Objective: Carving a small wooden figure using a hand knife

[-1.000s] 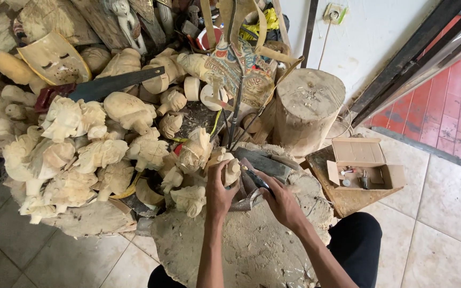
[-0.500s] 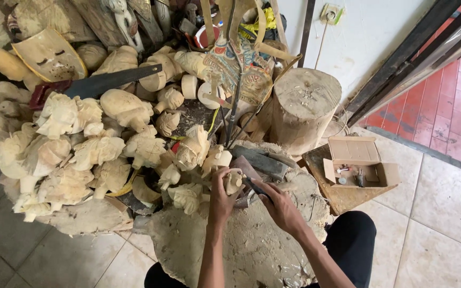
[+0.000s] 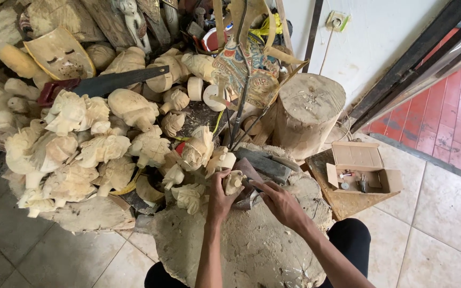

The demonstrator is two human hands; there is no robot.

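Observation:
My left hand [image 3: 219, 196] grips a small pale wooden carving [image 3: 233, 182] and holds it upright on a big flat wood slab [image 3: 252, 250]. My right hand [image 3: 276, 201] is just to the right of it, closed around a thin carving tool [image 3: 253, 188] whose tip points at the carving. Both forearms reach in from the bottom of the view. The tool's blade is mostly hidden between hand and carving.
A heap of pale carved wooden figures [image 3: 92, 144] lies to the left, with a saw [image 3: 102, 84] and a wooden mask [image 3: 58, 56] on top. A log stump [image 3: 308, 109] stands behind the slab. An open cardboard box [image 3: 361, 169] with small items sits at right on the tiled floor.
The camera has shifted slightly. My hands stay on the slab, the right hand working close against the carving held by the left.

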